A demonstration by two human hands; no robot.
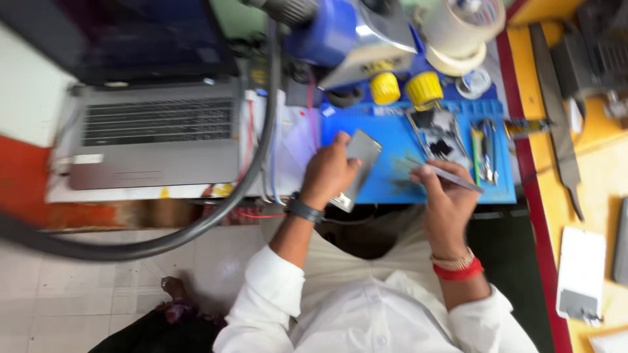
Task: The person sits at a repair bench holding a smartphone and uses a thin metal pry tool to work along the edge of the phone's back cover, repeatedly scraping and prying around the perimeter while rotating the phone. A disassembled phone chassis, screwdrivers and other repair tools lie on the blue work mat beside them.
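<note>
My left hand (329, 171) grips a grey smartphone (360, 155), tilted on edge over a blue work mat (392, 140). A dark watch sits on that wrist. My right hand (446, 196) pinches a thin metal tool (451, 176) like tweezers, its tip pointing left toward the phone, a short way from it. Red and gold bands circle the right wrist. Both arms wear white sleeves.
An open laptop (157, 127) sits at left. A thick black hose (216, 209) curves in front. Yellow bottle caps (405, 87), tape rolls (461, 29) and small tools (487, 153) crowd the mat's far side. On the yellow counter at right lie a white device (581, 271) and a long blade (556, 111).
</note>
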